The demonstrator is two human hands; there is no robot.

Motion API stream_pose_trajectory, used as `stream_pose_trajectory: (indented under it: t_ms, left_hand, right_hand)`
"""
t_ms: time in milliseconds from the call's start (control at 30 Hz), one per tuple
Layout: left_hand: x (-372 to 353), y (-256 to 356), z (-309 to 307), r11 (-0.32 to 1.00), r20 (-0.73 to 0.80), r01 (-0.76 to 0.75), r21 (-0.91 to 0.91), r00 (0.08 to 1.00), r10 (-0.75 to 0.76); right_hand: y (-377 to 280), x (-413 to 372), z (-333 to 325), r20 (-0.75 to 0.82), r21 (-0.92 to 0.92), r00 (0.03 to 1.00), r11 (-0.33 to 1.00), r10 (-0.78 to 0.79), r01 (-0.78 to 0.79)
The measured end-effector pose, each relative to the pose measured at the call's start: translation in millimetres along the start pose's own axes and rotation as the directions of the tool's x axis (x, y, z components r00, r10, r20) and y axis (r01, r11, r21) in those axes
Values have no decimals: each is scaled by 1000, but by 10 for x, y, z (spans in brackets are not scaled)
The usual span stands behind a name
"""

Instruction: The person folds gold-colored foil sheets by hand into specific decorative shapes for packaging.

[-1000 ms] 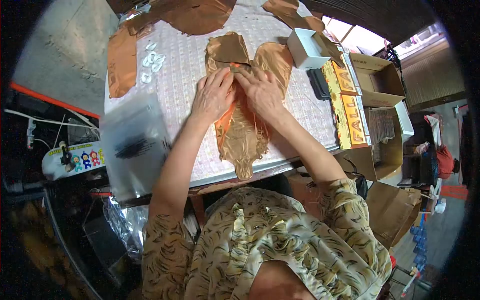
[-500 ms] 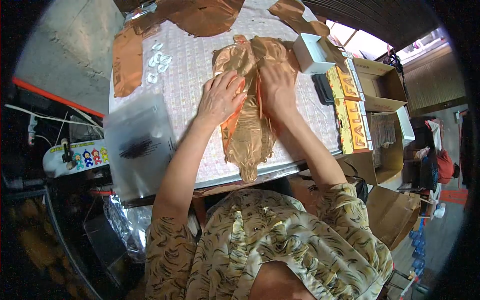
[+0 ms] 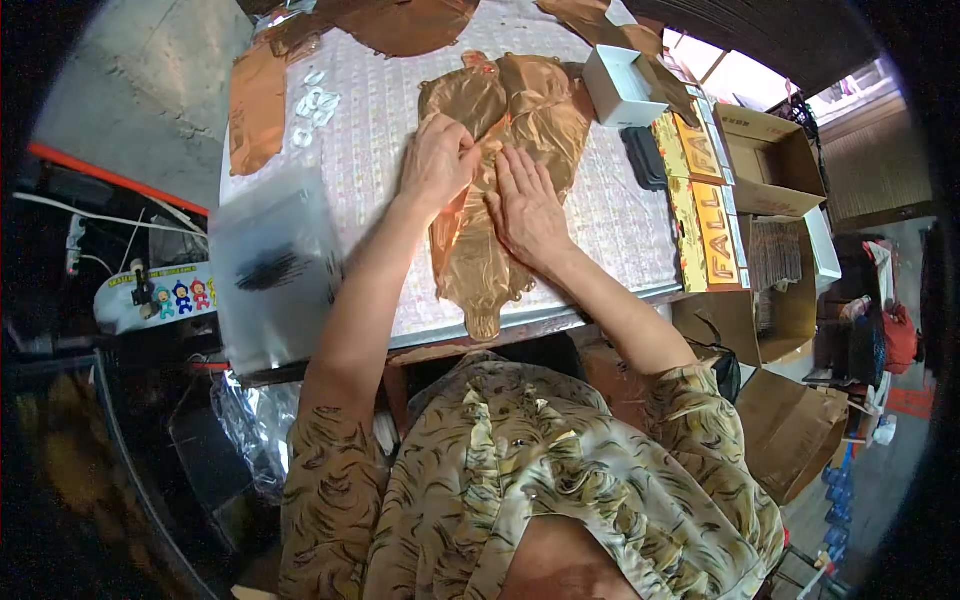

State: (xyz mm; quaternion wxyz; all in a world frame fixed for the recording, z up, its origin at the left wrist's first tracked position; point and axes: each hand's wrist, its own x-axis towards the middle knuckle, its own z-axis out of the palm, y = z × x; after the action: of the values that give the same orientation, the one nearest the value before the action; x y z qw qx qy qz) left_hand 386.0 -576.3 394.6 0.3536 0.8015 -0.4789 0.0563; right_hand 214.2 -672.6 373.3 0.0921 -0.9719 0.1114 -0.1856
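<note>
Partly covered by two bare hands, a copper-colored foil piece (image 3: 478, 270) lies on a cloth-covered table (image 3: 370, 130) at the center of the frame; the foil directly beneath the palms and fingers is hidden. More foil (image 3: 405, 22) is cut off by the top edge, and a dark patch on the clear plastic bags (image 3: 275, 320), left of center, is too indistinct to make out. The left hand (image 3: 438, 165) is narrow, its fingers curled and its thumb close to them at a raised fold of the foil piece; whether the fingertips pinch the fold is hard to tell. The right hand (image 3: 530, 208) lies open and flat, fingers extended near one another, thumb apart, pressed to the same foil, which extends above and below both hands. Small white items (image 3: 318, 105) sit at upper left, while an open white box (image 3: 622, 90) and a dark case (image 3: 643, 158) stand at upper right.
</note>
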Motion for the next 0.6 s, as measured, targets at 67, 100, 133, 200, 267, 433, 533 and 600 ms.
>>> stream_pose_trajectory:
  t_ms: [67, 100, 133, 200, 267, 433, 533, 600]
  left_hand:
    - [-5, 26, 28, 999, -42, 38, 22, 998, -37]
    - [-32, 34, 29, 999, -42, 41, 23, 998, -40]
    - [-49, 58, -11, 994, -112, 105, -15, 988, -106]
    - [-109, 86, -120, 965, -249, 234, -116, 934, -256]
    - [-218, -90, -252, 874, -220, 394, -286, 860, -460]
    - [-614, -382, -772, 668, -89, 663, -337, 684, -724]
    - [-804, -660, -765, 304, 117, 455, -837, 692, -712]
    - [-716, -514, -826, 391, 96, 530, -753, 676, -731]
  right_hand:
    - [1, -18, 12, -3, 2, 1000, 1000, -3, 3]
    - [8, -19, 28, -12, 7, 1000, 1000, -3, 3]
    - [10, -14, 28, -22, 11, 1000, 1000, -1, 2]
    - [18, -14, 25, -22, 14, 1000, 1000, -2, 3]
    - [11, -27, 32, -20, 24, 1000, 1000, 1, -1]
    - [20, -5, 30, -2, 5, 1000, 1000, 2, -2]
    - [20, -4, 14, 2, 9, 1000, 1000, -9, 9]
    - [30, -4, 15, 1, 10, 1000, 1000, -12, 12]
